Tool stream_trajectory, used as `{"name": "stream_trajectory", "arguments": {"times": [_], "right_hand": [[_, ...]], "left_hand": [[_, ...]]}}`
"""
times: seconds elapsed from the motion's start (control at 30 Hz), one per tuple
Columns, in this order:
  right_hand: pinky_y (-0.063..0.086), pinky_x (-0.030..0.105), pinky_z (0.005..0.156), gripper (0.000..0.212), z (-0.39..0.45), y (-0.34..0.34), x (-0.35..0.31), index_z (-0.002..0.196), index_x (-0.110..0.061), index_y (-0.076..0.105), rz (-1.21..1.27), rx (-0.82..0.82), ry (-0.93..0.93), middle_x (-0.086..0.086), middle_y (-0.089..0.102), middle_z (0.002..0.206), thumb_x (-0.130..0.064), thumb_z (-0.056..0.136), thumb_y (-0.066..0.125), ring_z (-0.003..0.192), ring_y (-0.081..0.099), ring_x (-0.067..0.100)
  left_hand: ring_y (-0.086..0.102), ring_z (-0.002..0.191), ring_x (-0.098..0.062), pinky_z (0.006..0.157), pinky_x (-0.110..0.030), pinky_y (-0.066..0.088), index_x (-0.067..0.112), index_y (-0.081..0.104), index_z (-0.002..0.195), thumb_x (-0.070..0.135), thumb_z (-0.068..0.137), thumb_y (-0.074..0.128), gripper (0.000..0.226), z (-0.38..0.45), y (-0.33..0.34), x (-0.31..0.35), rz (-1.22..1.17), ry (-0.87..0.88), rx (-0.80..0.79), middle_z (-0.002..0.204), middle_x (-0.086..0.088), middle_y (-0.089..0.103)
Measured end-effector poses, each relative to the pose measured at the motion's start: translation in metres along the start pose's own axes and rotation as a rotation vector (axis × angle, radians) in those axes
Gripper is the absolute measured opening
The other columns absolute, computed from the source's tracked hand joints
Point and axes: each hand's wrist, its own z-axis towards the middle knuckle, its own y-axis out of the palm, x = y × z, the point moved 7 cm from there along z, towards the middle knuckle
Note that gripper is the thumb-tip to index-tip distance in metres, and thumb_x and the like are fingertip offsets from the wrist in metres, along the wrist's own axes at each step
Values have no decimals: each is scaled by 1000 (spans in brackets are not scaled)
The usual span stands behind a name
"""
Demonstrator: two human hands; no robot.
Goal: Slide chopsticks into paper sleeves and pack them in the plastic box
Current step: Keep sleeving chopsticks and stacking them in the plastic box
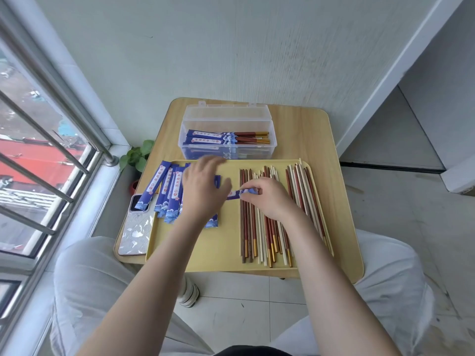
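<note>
pale-trousered knees (87, 278) frame the wooden table (308, 129). on the yellow tray (218, 247), the right hand (270, 199) curls its fingers to pinch one end of a blue paper sleeve (235, 194) above the loose chopsticks (259, 227). the left hand (203, 188), blurred, fingers spread and relaxed, rests over the empty sleeves (164, 191), holding nothing visible. the clear plastic box (227, 134) behind the tray holds sleeved chopsticks (228, 138). a phone (136, 232) lies left of the tray.

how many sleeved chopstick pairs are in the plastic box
2 clearly visible, lying side by side on top in the plastic box; its frosted front wall shows more blue below, so others are likely hidden.
</note>
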Motion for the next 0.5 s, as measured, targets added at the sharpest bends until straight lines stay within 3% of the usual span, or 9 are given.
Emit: {"name": "stream_trajectory", "arguments": {"times": [0.07, 0.13, 0.23, 0.33, 0.4, 0.5], "right_hand": [[42, 27, 78, 23, 3, 0, -4, 116, -18, 73, -12, -40, -9, -6, 66, 109, -28, 97, 64, 99, 58, 13], [44, 28, 76, 22, 4, -2, -6, 113, -16, 72, -20, -44, -1, -2, 68, 104, -27, 97, 63, 97, 60, 16], [52, 29, 75, 23, 3, -6, 0, 110, -20, 64, 117, 53, 66, -4, 67, 97, -33, 92, 69, 88, 65, 14], [57, 32, 69, 21, 1, -11, 16, 107, -19, 60, 144, 189, 166, -3, 68, 91, -36, 95, 65, 75, 68, 13], [53, 30, 64, 16, 1, -8, 25, 94, -15, 62, -68, 197, 223, -1, 65, 85, -30, 99, 59, 71, 64, 15], [41, 26, 54, 27, -1, 12, 34, 74, -13, 56, -397, 69, 313, 1, 52, 67, -24, 99, 59, 59, 53, 18]], "left_hand": [[59, 113, -15, 100, -36, 46, 21, 65, 128, 33, 93, 67, 37, -2, 19, 12, 4, 42, -395, 124, 3, 66], [62, 99, -10, 87, -27, 51, 19, 67, 127, 34, 94, 66, 36, -7, 28, 13, -50, -14, -553, 114, 4, 69], [59, 78, -6, 69, -19, 44, 16, 72, 114, 28, 96, 65, 23, -6, 26, 5, -108, -89, -461, 90, 6, 66], [65, 75, -23, 71, -33, 54, 8, 70, 101, 16, 98, 58, 14, -16, 33, -15, -182, -280, -414, 84, -9, 69], [61, 67, -18, 62, -29, 56, 7, 68, 108, 12, 101, 51, 19, -25, 38, -24, -350, -433, -391, 85, -9, 65], [56, 58, -16, 52, -28, 48, 8, 62, 108, 18, 103, 47, 19, -35, 46, -31, -558, -612, -409, 82, -8, 57]]}}
